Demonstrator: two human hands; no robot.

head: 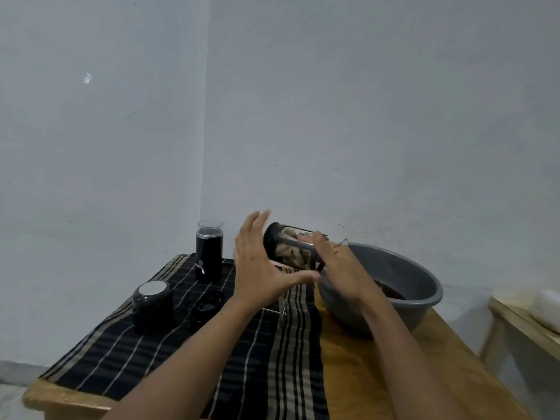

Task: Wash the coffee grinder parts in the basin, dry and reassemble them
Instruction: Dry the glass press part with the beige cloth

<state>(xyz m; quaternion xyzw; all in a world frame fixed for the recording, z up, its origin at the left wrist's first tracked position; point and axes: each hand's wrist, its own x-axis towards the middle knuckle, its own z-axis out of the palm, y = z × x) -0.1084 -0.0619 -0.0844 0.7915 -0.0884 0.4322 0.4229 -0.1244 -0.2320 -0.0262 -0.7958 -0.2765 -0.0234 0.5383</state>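
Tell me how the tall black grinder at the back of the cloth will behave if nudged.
The tall black grinder is narrow for its height and stands on soft striped cloth, so a push up high would probably tip it. Its round body would likely roll once down.

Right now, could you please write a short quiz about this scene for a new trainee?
1. True or false: the basin is empty.
2. Which hand has its grip on the tilted clear jar? A) left hand B) right hand C) neither
3. Fill in: the tall black grinder stands upright on the striped ____.

Key:
1. False, it holds dark liquid.
2. B; the left hand is open, fingers spread.
3. cloth
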